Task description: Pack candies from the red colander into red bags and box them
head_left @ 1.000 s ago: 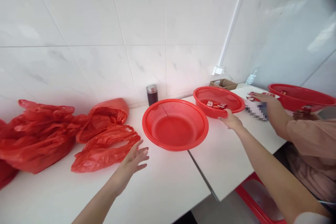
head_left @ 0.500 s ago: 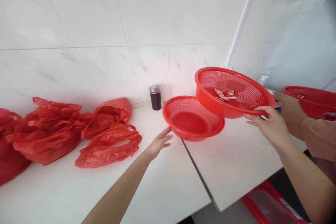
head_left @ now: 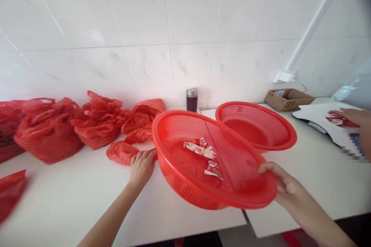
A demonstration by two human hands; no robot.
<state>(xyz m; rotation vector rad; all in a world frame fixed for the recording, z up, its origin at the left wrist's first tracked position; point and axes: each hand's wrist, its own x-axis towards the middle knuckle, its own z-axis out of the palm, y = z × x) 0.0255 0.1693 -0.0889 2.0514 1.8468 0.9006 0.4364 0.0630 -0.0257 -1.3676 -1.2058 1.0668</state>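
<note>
My right hand grips the right rim of a red perforated basket, which hangs tilted above the white table. Several small wrapped packets lie inside it. My left hand is at the basket's left side, its fingers closed on part of a red plastic bag; the fingertips are partly hidden by the basket's rim. Behind the held basket stands a second red basket, with no packets visible in it.
Red plastic bags line the left side of the table. A dark jar stands by the wall. At the right are a cardboard box, a white scale and another person's hand on a red packet.
The basket with packets has moved left and nearer in my right hand. My left hand has moved left to the red bag and closed. The view has shifted, showing the box and scale.
</note>
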